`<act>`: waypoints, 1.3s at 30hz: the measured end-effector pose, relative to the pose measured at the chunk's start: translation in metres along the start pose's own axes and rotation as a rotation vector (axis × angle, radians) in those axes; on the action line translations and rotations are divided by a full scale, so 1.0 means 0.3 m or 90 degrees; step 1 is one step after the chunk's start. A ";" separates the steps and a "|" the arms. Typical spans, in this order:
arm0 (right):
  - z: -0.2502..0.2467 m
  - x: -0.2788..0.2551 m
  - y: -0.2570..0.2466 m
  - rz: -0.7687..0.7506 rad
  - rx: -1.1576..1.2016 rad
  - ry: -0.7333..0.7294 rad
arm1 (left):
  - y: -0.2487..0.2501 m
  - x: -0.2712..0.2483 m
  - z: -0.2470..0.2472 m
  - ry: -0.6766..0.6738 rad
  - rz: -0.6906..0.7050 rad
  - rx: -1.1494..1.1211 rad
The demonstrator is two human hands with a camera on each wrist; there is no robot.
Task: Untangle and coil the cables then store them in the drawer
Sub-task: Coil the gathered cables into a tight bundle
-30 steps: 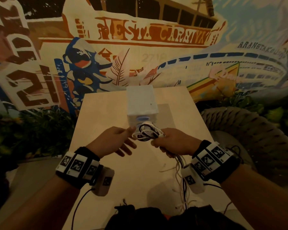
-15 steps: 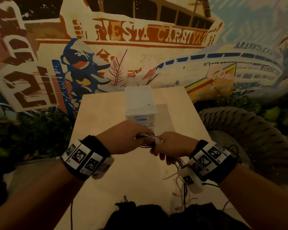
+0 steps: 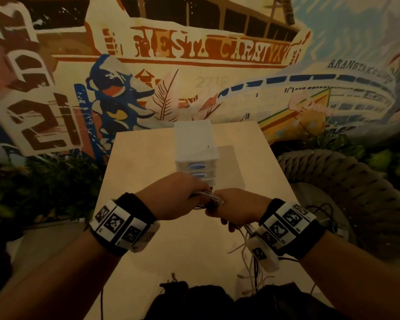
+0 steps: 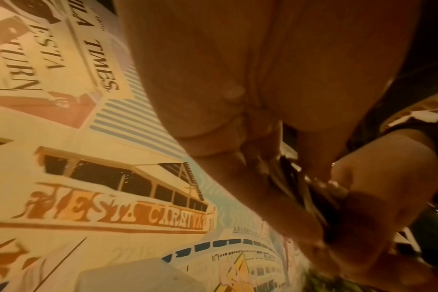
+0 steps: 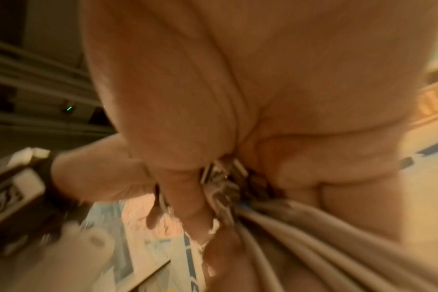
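One bundle of cables (image 3: 207, 199) above the table (image 3: 148, 162), just in front of one small drawer unit (image 3: 195, 146), two hands, left hand (image 3: 173, 196) and right hand (image 3: 237, 210) both curled tight on it, loose ends trailing below the right wrist.

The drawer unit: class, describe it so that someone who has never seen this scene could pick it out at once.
Find the pale wooden table in front of the painted mural. Near its far edge, just beyond the left hand and right hand gripping the cables, stands the drawer unit. It is the only boxy white thing there, its stacked drawers marked by blue oval handles.
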State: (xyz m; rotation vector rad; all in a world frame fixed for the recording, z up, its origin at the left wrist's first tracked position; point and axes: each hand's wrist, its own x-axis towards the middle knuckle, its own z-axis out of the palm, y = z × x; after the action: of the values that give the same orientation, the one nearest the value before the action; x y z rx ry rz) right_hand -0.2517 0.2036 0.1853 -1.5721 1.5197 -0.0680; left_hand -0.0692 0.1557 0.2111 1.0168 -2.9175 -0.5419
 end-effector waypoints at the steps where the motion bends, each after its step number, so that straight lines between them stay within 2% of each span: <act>1: -0.006 0.001 0.000 -0.010 0.007 0.007 | -0.011 -0.001 0.000 0.030 0.007 -0.016; 4: -0.040 0.005 0.018 -0.040 0.080 0.054 | -0.052 -0.006 0.007 0.139 -0.018 -0.185; 6: -0.070 -0.010 0.024 -0.075 0.169 0.066 | -0.071 -0.010 0.020 0.170 -0.071 -0.313; 7: -0.084 -0.019 0.020 -0.099 0.223 0.056 | -0.077 -0.011 0.033 0.167 -0.084 -0.352; 9: -0.102 -0.034 0.002 -0.152 0.265 0.026 | -0.060 -0.005 0.053 0.126 -0.055 -0.410; 13: -0.091 -0.060 -0.062 -0.210 0.207 -0.019 | 0.031 0.030 0.025 0.089 0.063 -0.662; 16: -0.082 -0.079 -0.095 -0.256 0.283 0.000 | 0.059 0.040 -0.016 0.128 0.114 -0.658; 19: -0.072 -0.072 -0.094 -0.319 0.337 0.032 | 0.062 0.032 -0.056 0.191 0.124 -0.669; 22: -0.041 -0.045 -0.051 -0.298 0.278 -0.011 | 0.056 0.037 -0.088 0.254 0.116 -0.809; 25: -0.022 -0.036 -0.002 -0.265 0.253 -0.016 | 0.047 0.032 -0.102 0.274 0.062 -0.913; 28: -0.017 -0.049 0.036 -0.231 0.266 -0.041 | 0.024 0.019 -0.079 0.282 0.020 -0.863; 31: -0.017 -0.065 0.066 -0.149 0.195 -0.016 | -0.013 0.031 -0.044 0.296 -0.047 -0.733; 33: -0.019 -0.071 0.073 -0.132 0.148 0.015 | -0.023 0.032 -0.031 0.298 -0.089 -0.599; 36: -0.027 -0.077 0.065 -0.135 0.124 0.033 | -0.017 0.002 -0.017 0.281 -0.074 -0.333; 39: -0.033 -0.075 0.057 -0.132 0.148 0.052 | -0.027 -0.014 -0.014 0.235 -0.038 -0.197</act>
State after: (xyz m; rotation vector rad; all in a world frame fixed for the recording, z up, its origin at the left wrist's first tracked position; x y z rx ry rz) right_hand -0.2760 0.2195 0.1925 -1.5475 1.3520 -0.4164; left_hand -0.0604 0.1510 0.2128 1.0351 -2.4006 -0.6947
